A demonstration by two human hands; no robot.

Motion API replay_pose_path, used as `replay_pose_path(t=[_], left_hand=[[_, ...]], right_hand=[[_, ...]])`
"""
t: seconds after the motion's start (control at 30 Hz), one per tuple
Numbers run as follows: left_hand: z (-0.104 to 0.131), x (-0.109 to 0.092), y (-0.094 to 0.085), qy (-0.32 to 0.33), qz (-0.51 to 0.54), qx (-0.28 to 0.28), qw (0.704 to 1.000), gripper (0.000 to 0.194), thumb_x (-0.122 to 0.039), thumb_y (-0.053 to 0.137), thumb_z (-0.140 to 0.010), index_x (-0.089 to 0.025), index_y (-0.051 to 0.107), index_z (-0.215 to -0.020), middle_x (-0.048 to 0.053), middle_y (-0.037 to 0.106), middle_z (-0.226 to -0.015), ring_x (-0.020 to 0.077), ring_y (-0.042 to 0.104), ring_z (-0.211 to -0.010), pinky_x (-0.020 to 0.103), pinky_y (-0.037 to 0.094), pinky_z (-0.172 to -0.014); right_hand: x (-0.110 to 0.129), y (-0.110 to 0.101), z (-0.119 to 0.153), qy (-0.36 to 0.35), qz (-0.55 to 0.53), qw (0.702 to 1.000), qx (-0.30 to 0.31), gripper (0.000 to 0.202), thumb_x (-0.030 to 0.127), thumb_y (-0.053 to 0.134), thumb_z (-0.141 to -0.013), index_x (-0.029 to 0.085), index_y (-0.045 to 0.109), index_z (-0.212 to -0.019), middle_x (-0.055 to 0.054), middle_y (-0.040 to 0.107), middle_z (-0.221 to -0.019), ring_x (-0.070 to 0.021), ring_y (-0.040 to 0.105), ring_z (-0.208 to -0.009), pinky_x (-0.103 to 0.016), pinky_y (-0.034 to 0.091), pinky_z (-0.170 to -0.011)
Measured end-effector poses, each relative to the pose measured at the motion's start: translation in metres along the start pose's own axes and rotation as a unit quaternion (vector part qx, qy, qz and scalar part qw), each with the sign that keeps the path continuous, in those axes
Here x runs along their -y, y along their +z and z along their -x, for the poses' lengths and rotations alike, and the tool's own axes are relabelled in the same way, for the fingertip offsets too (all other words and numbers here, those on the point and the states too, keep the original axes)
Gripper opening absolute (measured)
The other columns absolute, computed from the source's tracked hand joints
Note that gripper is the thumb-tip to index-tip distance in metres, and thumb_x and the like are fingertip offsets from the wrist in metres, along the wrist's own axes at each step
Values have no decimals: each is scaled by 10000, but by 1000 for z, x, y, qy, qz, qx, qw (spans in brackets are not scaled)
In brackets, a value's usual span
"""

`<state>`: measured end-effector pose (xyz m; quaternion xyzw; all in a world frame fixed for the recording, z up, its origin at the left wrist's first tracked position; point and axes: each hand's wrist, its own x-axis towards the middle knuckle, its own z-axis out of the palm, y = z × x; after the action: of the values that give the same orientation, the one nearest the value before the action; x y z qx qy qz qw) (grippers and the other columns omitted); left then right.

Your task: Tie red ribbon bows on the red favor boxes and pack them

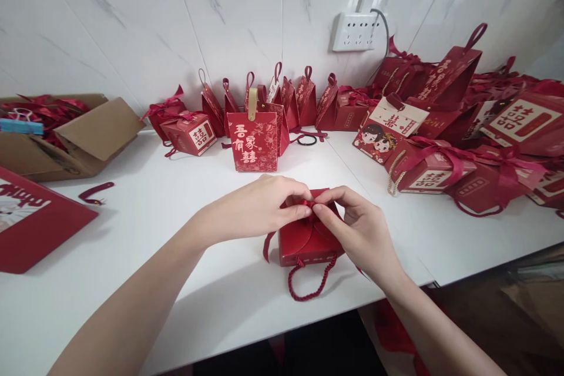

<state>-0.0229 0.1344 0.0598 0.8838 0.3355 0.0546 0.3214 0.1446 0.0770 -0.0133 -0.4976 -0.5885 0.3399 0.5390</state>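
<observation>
A red gift box (293, 244) with a twisted rope handle (308, 295) sits on the white table before me. On its lid, a red ribbon (307, 204) is gathered at the centre, with one loose end (267, 247) hanging over the left side. My left hand (275, 202) pinches the ribbon from the left, thumb and forefinger closed. From the right, my right hand (356, 226) pinches it too, its fingertips almost meeting the left ones. The exact shape of the knot or bow is hidden behind my fingers.
A red upright box (253, 144) stands just beyond my hands. Several finished-looking red boxes (440, 176) pile up at right. At left are a cardboard carton (101, 129) of ribbons, a red box (44, 241) and a strap (97, 190). The table's front edge runs close below.
</observation>
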Motion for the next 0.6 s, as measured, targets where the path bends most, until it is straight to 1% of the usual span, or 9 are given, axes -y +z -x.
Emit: replay_pose_path(t=[0.07, 0.13, 0.3, 0.37, 0.47, 0.6], left_hand=[[1, -1, 1, -20, 13, -3, 1000, 199, -324, 453, -874, -209, 615, -878, -16, 611, -761, 126, 537, -637, 249, 347, -546], [2, -1, 2, -33, 29, -14, 999, 184, -332, 469, -869, -216, 609, -891, -24, 619, -756, 124, 543, -634, 245, 351, -541], [0, -1, 4, -30, 95, -30, 995, 170, -338, 509, -851, -212, 600, -919, -9, 652, -892, 138, 591, -775, 240, 415, -636], [-1, -1, 4, -34, 82, -26, 996, 174, -347, 518, -839, -213, 606, -906, -17, 641, -836, 129, 574, -716, 239, 399, -599], [-1, -1, 4, -45, 54, -11, 997, 189, -374, 517, -828, -208, 605, -850, -32, 594, -719, 116, 517, -601, 241, 343, -522], [-1, -1, 4, -36, 46, -1, 998, 210, -388, 512, -822, -193, 575, -779, -29, 566, -713, 111, 491, -585, 243, 328, -511]], right_hand=[[0, 0, 0, -2, 3, 1000, -3, 72, 272, 591, -828, 209, 624, -829, -27, 688, -841, -172, 636, -792, -300, 516, -720], [-1, 0, 0, -3, 7, 1000, -3, 70, 269, 592, -828, 209, 626, -832, -27, 689, -844, -172, 637, -794, -299, 516, -722], [-1, 0, 0, -2, 7, 1000, -5, 70, 273, 586, -836, 214, 622, -840, -25, 686, -859, -168, 635, -813, -294, 512, -737], [-1, 0, 1, -1, 11, 1000, -7, 74, 275, 582, -837, 212, 622, -837, -28, 685, -860, -171, 635, -811, -295, 513, -730], [0, 1, 1, 1, 23, 1000, -13, 72, 274, 587, -829, 211, 623, -825, -22, 677, -827, -169, 632, -781, -289, 514, -704], [1, 1, 1, -2, 28, 1000, -14, 75, 275, 585, -826, 211, 622, -816, -19, 671, -805, -167, 627, -758, -284, 511, -685]])
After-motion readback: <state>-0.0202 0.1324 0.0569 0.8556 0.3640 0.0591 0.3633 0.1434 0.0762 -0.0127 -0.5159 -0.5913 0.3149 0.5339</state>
